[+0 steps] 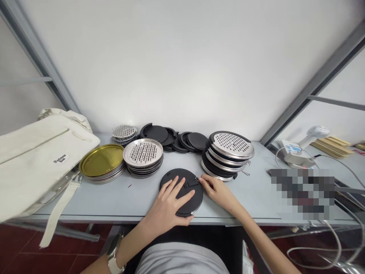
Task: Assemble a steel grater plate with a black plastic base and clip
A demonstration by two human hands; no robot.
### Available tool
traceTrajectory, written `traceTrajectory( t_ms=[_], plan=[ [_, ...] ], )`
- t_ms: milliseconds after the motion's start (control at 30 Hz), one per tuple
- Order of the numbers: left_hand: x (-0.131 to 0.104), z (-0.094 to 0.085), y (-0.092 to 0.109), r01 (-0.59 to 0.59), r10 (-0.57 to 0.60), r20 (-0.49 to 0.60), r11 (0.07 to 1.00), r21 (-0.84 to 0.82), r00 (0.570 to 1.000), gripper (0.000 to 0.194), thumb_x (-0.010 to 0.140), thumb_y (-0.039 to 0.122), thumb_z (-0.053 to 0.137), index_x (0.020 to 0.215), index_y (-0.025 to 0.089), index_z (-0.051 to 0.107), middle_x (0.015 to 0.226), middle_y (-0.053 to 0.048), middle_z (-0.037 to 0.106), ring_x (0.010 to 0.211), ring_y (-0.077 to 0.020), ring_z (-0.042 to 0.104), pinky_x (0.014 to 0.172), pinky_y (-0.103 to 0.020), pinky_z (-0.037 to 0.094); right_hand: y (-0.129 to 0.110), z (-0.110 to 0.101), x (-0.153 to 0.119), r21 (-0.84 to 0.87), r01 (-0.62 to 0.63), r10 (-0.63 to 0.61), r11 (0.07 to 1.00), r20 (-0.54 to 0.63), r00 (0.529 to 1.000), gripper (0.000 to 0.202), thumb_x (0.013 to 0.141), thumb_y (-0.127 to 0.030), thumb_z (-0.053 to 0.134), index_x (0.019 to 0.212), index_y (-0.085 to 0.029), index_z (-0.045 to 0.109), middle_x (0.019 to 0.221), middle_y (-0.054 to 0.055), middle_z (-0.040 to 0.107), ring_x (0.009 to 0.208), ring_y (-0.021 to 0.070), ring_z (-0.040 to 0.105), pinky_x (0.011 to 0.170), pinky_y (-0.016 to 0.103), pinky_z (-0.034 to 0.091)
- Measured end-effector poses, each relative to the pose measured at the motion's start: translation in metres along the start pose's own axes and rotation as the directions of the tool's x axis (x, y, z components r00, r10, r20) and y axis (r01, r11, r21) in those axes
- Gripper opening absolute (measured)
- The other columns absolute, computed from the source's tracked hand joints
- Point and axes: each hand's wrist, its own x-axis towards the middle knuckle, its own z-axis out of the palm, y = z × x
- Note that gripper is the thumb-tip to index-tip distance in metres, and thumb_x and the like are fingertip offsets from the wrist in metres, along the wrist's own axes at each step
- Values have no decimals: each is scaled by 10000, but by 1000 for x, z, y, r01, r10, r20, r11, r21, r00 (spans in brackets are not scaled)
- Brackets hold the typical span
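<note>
A round black plastic disc (189,205) lies flat near the table's front edge. My left hand (168,201) rests across its left side with fingers spread and thumb at the front rim. At the disc's right edge, my right hand (215,190) is closed in a pinch on a small metal wire loop (196,179); the fingers hide most of this piece. Behind my right hand stands a stack of grater plates fitted to black discs (232,146), some with wire loops sticking out to the right. Loose black discs (196,141) lie overlapping along the wall.
Left of the disc stand a stack of silver grater plates (144,152) and a stack of gold-topped round plates (102,160). Smaller grater plates (124,132) sit behind. A cream bag (42,152) covers the left end. Cables and a white device (293,152) are at right.
</note>
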Motion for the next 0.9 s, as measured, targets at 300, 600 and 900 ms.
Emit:
traceTrajectory(
  t_ms=[300, 600, 900],
  plan=[
    [0, 1, 1, 4, -4, -6, 1000, -4, 1000, 646, 764, 486, 655, 1349, 298, 455, 1496, -88, 293, 1365, -330, 267, 1064, -490, 305, 8, -12, 11, 285, -158, 79, 945, 270, 960, 382, 893, -481, 418, 634, -201, 396, 546, -71, 321, 509, 92, 288, 499, 221, 245],
    [0, 2, 0, 12, -12, -12, 1000, -4, 1000, 647, 763, 493, 656, 1348, 304, 455, 1494, -86, 298, 1357, -336, 281, 1056, -499, 317, -1, -3, 1, 93, -54, 46, 994, 82, 996, 355, 918, -409, 374, 629, -204, 360, 546, -61, 352, 522, 103, 334, 503, 241, 259],
    [0, 1, 1, 13, -13, -4, 1000, -4, 1000, 651, 766, 483, 654, 1356, 300, 447, 1497, -86, 291, 1359, -333, 280, 1062, -497, 311, -1, -5, -5, 64, -27, 24, 998, 56, 998, 264, 918, -345, 398, 692, -208, 398, 537, -78, 301, 508, 100, 306, 498, 227, 264]
  ],
)
